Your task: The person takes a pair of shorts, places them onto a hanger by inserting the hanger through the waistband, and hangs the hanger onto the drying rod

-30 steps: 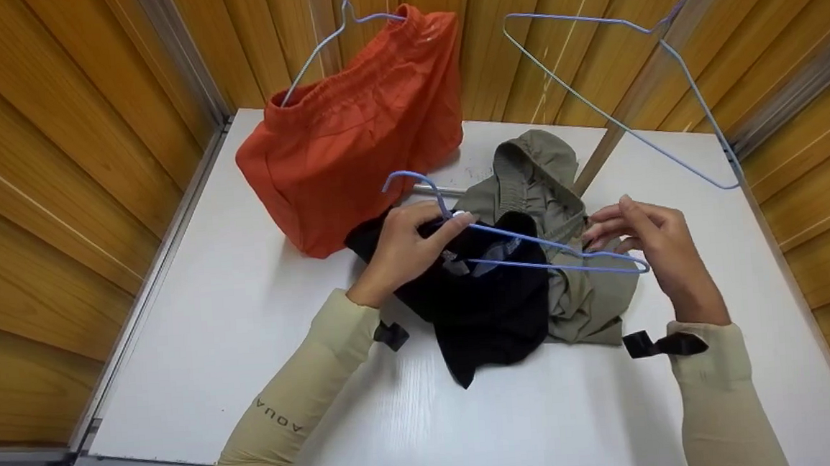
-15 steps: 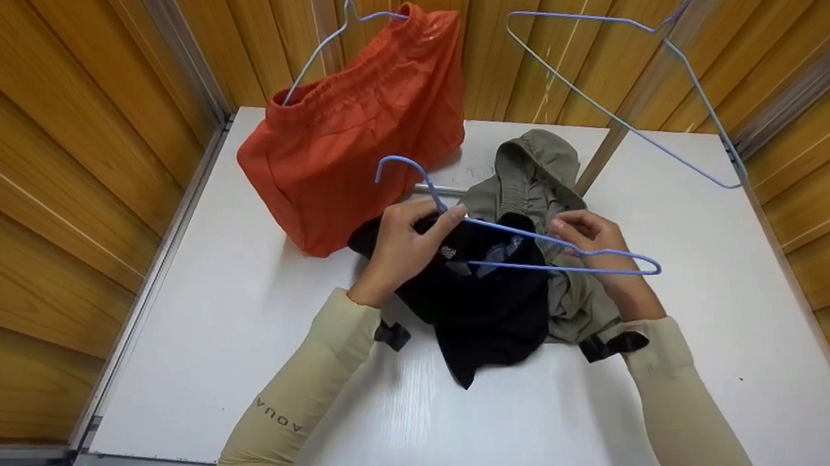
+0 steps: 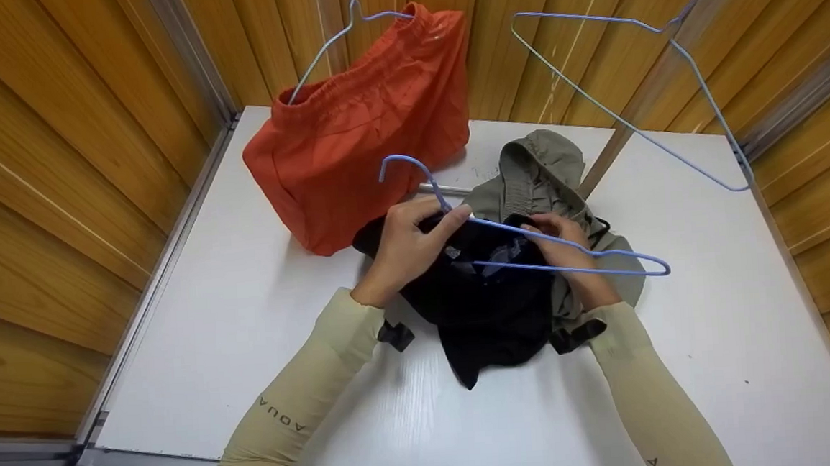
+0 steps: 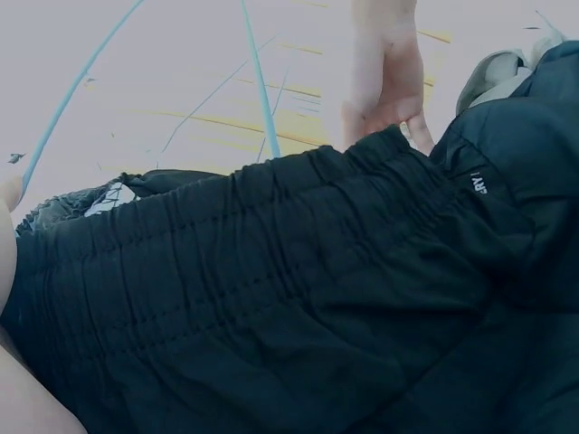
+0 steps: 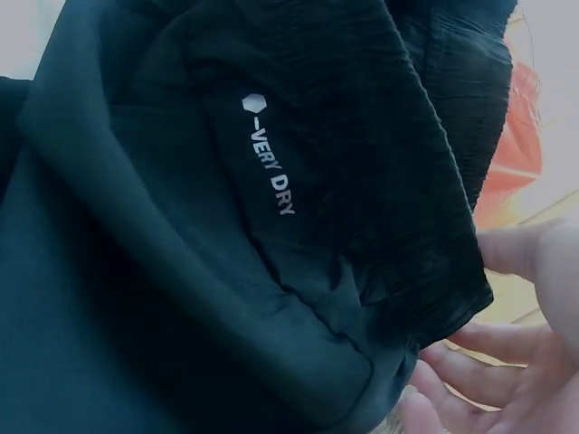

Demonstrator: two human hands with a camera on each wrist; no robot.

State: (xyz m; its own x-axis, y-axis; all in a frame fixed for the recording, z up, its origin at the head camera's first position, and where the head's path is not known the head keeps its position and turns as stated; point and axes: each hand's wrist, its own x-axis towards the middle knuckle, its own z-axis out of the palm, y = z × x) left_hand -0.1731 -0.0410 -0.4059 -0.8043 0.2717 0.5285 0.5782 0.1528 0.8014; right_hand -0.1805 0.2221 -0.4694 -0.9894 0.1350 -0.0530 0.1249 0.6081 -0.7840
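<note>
My left hand [image 3: 412, 244] pinches a blue wire clothes hanger [image 3: 530, 233] near its hook, together with the waistband of black shorts [image 3: 496, 322]. The hanger's left part sits inside the waist opening; its right end sticks out over my right wrist. At the right end of the waistband, my right hand [image 3: 563, 242] has its thumb and fingers around the edge. In the right wrist view, the black shorts [image 5: 298, 208] show "VERY DRY" lettering, with the thumb [image 5: 511, 253] at the band's edge. The left wrist view shows the elastic waistband [image 4: 226, 244] from outside.
Olive-green shorts [image 3: 545, 174] lie crumpled behind the black pair on the white table [image 3: 251, 387]. Orange shorts [image 3: 372, 127] hang on a hanger at the back left. Another blue hanger [image 3: 594, 99] hangs at the back right, beside a slanted pole [image 3: 601, 160].
My right hand has moved left from beside the hanger's right end, passing beneath the hanger to the black shorts' waistband. The left hand has stayed nearly in place.
</note>
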